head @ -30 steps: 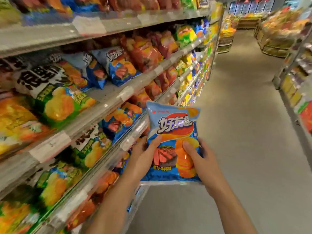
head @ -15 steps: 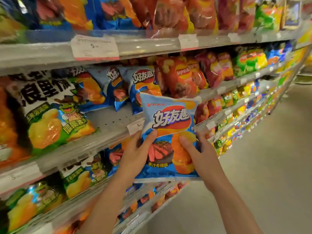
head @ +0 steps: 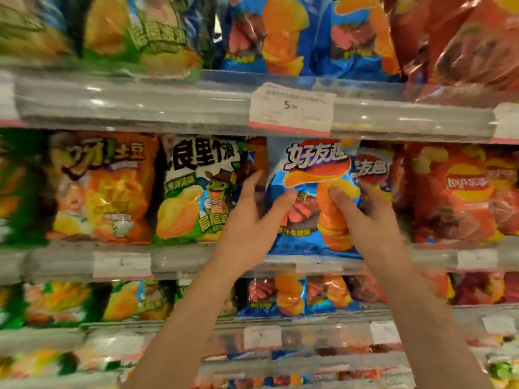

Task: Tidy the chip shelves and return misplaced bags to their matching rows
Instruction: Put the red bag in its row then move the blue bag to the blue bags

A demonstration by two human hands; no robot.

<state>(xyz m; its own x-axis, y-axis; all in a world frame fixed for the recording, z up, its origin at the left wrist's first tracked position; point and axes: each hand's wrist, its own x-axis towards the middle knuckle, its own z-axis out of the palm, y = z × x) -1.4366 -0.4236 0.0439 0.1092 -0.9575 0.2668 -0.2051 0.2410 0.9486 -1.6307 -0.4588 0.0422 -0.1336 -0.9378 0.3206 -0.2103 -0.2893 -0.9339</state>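
Observation:
A blue chip bag (head: pixel 307 175) with a steak picture stands upright on the middle shelf (head: pixel 196 261), straight ahead. My left hand (head: pixel 252 220) holds its left edge, thumb on the front and fingers spread toward the bag's back. My right hand (head: pixel 362 217) grips its right side with the thumb pressed on the orange chips picture. Another blue bag of the same kind (head: pixel 370 169) stands just behind and to the right. A green frog-picture bag (head: pixel 196 189) is the left neighbour.
Orange bags (head: pixel 104 186) stand further left and red bags (head: pixel 455 192) to the right on the same shelf. The shelf above (head: pixel 140 105) carries green, blue and red bags and a price tag (head: pixel 290 109). Lower shelves hold more green and blue bags.
The view has swung from the aisle to face the shelves. Both hands have carried the blue bag up and forward onto the middle shelf, among the other blue bags.

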